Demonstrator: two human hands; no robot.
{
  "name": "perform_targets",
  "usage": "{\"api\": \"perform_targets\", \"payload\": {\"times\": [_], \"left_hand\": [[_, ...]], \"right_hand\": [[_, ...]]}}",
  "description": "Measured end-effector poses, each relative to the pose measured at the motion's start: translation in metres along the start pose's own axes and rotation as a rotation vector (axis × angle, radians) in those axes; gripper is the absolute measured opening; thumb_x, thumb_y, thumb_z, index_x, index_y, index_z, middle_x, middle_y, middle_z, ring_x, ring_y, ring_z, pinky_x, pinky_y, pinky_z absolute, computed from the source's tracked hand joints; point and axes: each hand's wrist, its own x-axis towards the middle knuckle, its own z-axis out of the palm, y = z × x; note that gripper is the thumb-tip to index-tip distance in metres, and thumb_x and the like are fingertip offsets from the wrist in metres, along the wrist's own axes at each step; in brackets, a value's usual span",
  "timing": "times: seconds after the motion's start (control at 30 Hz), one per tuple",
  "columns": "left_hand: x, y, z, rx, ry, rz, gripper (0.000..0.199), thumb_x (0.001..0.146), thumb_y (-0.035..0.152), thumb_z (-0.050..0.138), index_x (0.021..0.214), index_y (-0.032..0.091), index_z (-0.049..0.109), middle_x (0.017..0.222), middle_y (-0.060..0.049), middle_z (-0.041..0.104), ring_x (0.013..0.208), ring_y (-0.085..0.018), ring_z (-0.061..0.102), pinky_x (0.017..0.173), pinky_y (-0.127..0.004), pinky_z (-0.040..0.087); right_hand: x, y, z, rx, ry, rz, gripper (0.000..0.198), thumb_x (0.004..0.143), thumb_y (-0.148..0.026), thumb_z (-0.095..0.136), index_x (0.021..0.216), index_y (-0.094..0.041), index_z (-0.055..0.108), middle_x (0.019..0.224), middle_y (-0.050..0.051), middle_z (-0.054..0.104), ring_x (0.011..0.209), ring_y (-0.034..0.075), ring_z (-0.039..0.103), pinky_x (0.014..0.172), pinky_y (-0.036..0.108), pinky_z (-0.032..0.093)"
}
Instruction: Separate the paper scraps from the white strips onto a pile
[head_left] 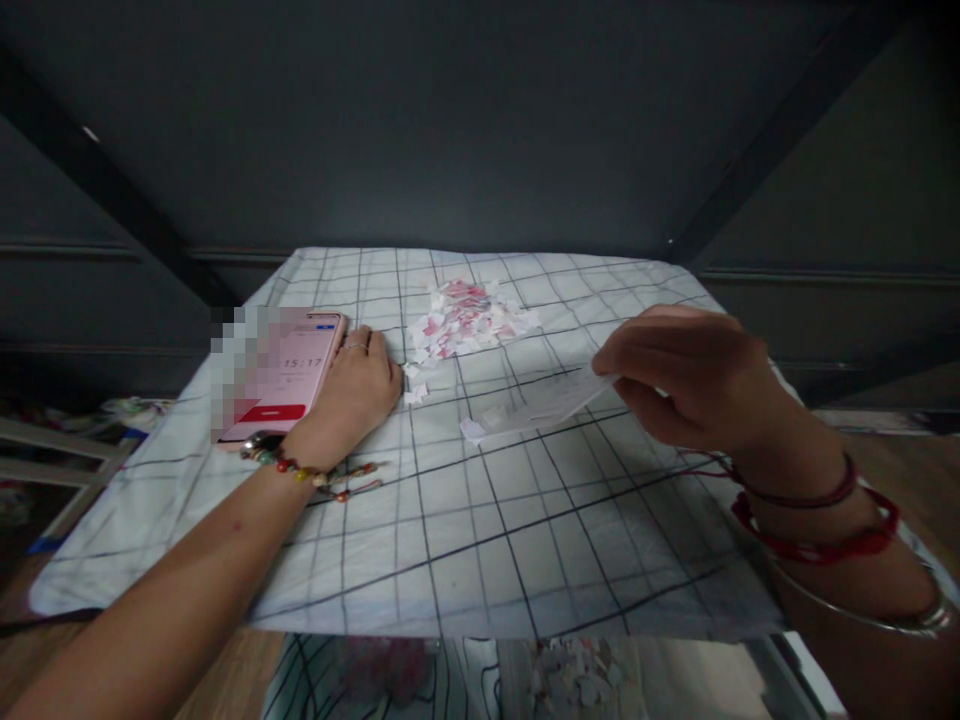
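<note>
The right forearm (847,640) is nearest; the right hand (686,375) pinches a sheet (551,405), apparently yet to be torn, over mid-bench (465,560). Scraps (469,320) already lie heaped toward the far edge; the left hand (356,385) rests half-curled by the phone (300,370), near the left edge, any grip hidden

Seen from the middle of the counter (450,530), under its checked cloth (375,560), pink and white paper scraps (469,320) lie heaped at twelve o'clock. The left hand (356,385) rests palm down at ten, beside a partly pixelated phone (300,375). Toward three, the right hand (686,375) pinches a thin whitish strip (540,408), which slants lower toward nine.
</note>
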Motion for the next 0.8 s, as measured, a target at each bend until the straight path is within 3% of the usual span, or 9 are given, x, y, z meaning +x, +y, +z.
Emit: {"api": "perform_targets", "payload": {"times": [0.23, 0.4, 0.63, 0.8], "left_hand": [[-0.0005, 0.0043, -0.0068, -0.013, -0.058, -0.033, 0.031, 0.085, 0.017, 0.033, 0.106, 0.003, 0.052, 0.11, -0.022, 0.055, 0.109, -0.033, 0.051, 0.097, -0.05, 0.042], [0.0004, 0.006, -0.0079, -0.013, -0.073, -0.066, 0.033, 0.085, 0.018, 0.033, 0.108, 0.003, 0.052, 0.113, -0.023, 0.054, 0.111, -0.033, 0.05, 0.098, -0.049, 0.042], [0.0005, 0.0035, -0.0049, -0.017, -0.059, -0.032, 0.035, 0.085, 0.018, 0.031, 0.108, 0.001, 0.05, 0.114, -0.025, 0.053, 0.114, -0.033, 0.048, 0.096, -0.051, 0.042], [0.0006, 0.0048, -0.007, 0.009, -0.071, -0.038, 0.036, 0.085, 0.019, 0.03, 0.108, 0.001, 0.051, 0.114, -0.023, 0.053, 0.112, -0.032, 0.048, 0.097, -0.049, 0.041]], "right_hand": [[-0.0011, 0.0013, -0.0038, -0.049, 0.064, 0.029, 0.017, 0.077, -0.006, 0.046, 0.072, -0.022, 0.051, 0.057, 0.0, 0.057, 0.054, 0.015, 0.052, 0.053, 0.031, 0.04], [0.0049, -0.0037, -0.0005, -0.045, 0.01, -0.033, 0.02, 0.079, -0.005, 0.043, 0.068, -0.02, 0.051, 0.058, 0.002, 0.058, 0.054, 0.016, 0.052, 0.052, 0.031, 0.04], [0.0, -0.001, -0.0028, -0.076, 0.063, 0.019, 0.018, 0.078, -0.008, 0.044, 0.07, -0.023, 0.049, 0.055, -0.001, 0.053, 0.053, 0.015, 0.05, 0.053, 0.032, 0.038], [0.0035, -0.005, 0.0008, -0.064, 0.029, -0.015, 0.021, 0.079, -0.008, 0.042, 0.067, -0.024, 0.047, 0.055, -0.002, 0.052, 0.053, 0.015, 0.048, 0.052, 0.031, 0.036]]}}
